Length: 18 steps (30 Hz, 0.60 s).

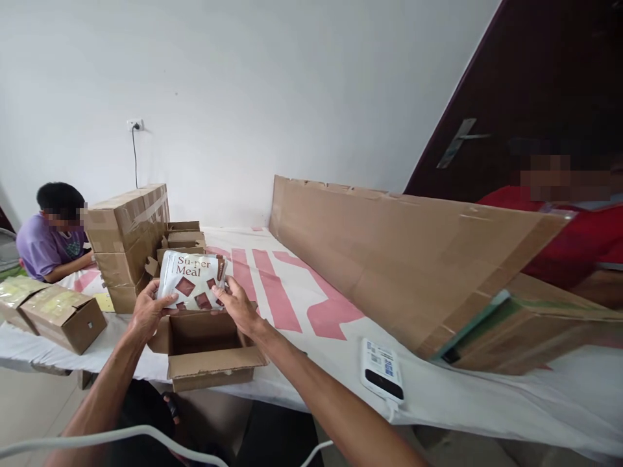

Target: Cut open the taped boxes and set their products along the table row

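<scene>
Between my two hands is a white pouch (195, 280) printed "Su-per Meal" with brown squares, its front facing me. My left hand (150, 303) grips its left side, thumb laid across the front. On the opposite side my right hand (237, 303) pinches the lower right edge. It may be a stack of pouches; I cannot tell. Just below and nearer to me stands a cardboard box (214, 366) with its flaps open. The part of its inside that shows is bare cardboard, while the pouch hides its far side.
Stacked taped cartons (127, 243) rise at the left, with smaller open boxes (185, 237) behind. Two cartons (63, 318) lie at the table's left edge. A cardboard partition (389, 259) crosses the right. A white device (382, 370) with a cable lies nearby. People sit left and right.
</scene>
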{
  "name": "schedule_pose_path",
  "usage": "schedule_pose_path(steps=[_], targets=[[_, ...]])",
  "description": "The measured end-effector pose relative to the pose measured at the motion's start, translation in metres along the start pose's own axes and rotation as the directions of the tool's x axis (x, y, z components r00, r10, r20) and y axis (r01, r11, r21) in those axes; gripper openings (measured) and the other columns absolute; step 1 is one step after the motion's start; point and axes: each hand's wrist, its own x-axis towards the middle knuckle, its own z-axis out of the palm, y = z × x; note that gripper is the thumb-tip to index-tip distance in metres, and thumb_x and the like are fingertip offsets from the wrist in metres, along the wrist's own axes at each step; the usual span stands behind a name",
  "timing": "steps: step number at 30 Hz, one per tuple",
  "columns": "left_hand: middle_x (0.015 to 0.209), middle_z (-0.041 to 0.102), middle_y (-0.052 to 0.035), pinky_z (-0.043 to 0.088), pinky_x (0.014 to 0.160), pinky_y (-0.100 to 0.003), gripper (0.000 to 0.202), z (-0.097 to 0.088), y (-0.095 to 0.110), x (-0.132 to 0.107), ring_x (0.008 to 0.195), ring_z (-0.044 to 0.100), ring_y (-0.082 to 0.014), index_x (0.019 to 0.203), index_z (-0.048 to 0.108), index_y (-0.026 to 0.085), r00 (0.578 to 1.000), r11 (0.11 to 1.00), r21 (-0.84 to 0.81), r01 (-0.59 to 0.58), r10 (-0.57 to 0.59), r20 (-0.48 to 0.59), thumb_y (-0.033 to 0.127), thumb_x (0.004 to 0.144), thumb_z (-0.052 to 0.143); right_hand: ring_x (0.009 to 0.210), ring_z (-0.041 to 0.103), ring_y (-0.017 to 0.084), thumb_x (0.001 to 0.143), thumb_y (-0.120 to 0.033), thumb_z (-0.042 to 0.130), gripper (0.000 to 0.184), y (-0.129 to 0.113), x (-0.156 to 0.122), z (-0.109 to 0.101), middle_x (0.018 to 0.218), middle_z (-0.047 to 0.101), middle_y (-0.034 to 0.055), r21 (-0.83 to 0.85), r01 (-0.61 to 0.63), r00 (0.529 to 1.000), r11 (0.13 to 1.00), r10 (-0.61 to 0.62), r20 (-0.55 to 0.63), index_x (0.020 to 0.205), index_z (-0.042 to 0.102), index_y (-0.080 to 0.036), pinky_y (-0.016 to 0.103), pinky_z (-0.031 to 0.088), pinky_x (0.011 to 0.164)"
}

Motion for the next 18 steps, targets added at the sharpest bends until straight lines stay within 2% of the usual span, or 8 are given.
schedule_pose_path(steps=[3, 5, 9, 14, 18], targets=[[0.092, 0.081, -0.0092, 0.061, 0.059, -0.029, 0.067, -0.009, -0.001, 0.016, 0.071, 0.078, -0.0243, 0.108, 0.07, 0.014, 0.991, 0.987, 0.152, 0.06, -0.077, 0.106, 0.037, 0.053, 0.1, 0.087, 0.069, 0.022, 0.079, -0.054, 0.073, 0.043, 0.005, 0.015, -0.002, 0.106, 0.07, 0.0058, -0.07, -0.037, 0.999, 0.997, 0.035, -0.026, 0.108, 0.061, -0.025, 0.029, 0.063, 0.055], [0.09, 0.081, -0.0103, 0.058, 0.056, -0.028, 0.065, -0.014, -0.005, 0.028, 0.073, 0.079, -0.0258, 0.107, 0.072, 0.013, 0.984, 0.968, 0.243, 0.068, -0.105, 0.142, 0.038, 0.054, 0.099, 0.085, 0.069, 0.021, 0.079, -0.052, 0.072, 0.041, 0.01, 0.025, -0.003, 0.105, 0.07, 0.006, -0.097, -0.073, 0.997, 0.993, 0.07, -0.041, 0.108, 0.06, -0.025, 0.027, 0.062, 0.053], [0.087, 0.081, -0.0084, 0.052, 0.053, -0.025, 0.058, -0.019, -0.021, 0.046, 0.074, 0.077, -0.0259, 0.101, 0.075, 0.015, 0.987, 0.931, 0.355, 0.086, -0.127, 0.095, 0.034, 0.051, 0.095, 0.083, 0.069, 0.02, 0.078, -0.046, 0.072, 0.038, 0.022, 0.036, -0.004, 0.105, 0.069, 0.0063, -0.119, -0.128, 0.99, 0.985, 0.119, -0.077, 0.107, 0.06, -0.024, 0.024, 0.059, 0.05], [0.08, 0.081, -0.0088, 0.051, 0.058, -0.027, 0.044, -0.023, -0.038, 0.054, 0.072, 0.073, -0.0244, 0.086, 0.076, 0.015, 0.987, 0.927, 0.355, 0.124, -0.153, 0.057, 0.029, 0.048, 0.094, 0.08, 0.067, 0.019, 0.076, -0.04, 0.074, 0.034, 0.033, 0.04, -0.007, 0.098, 0.068, 0.0051, -0.12, -0.178, 0.981, 0.977, 0.167, -0.095, 0.103, 0.061, -0.024, 0.024, 0.059, 0.048], [0.081, 0.081, -0.0095, 0.051, 0.061, -0.029, 0.044, -0.025, -0.042, 0.057, 0.074, 0.074, -0.0256, 0.084, 0.078, 0.015, 0.981, 0.924, 0.349, 0.156, -0.187, 0.057, 0.028, 0.046, 0.095, 0.08, 0.068, 0.019, 0.076, -0.037, 0.076, 0.033, 0.034, 0.038, -0.009, 0.1, 0.07, 0.0048, -0.1, -0.184, 0.98, 0.978, 0.175, -0.09, 0.103, 0.061, -0.025, 0.024, 0.06, 0.049]])
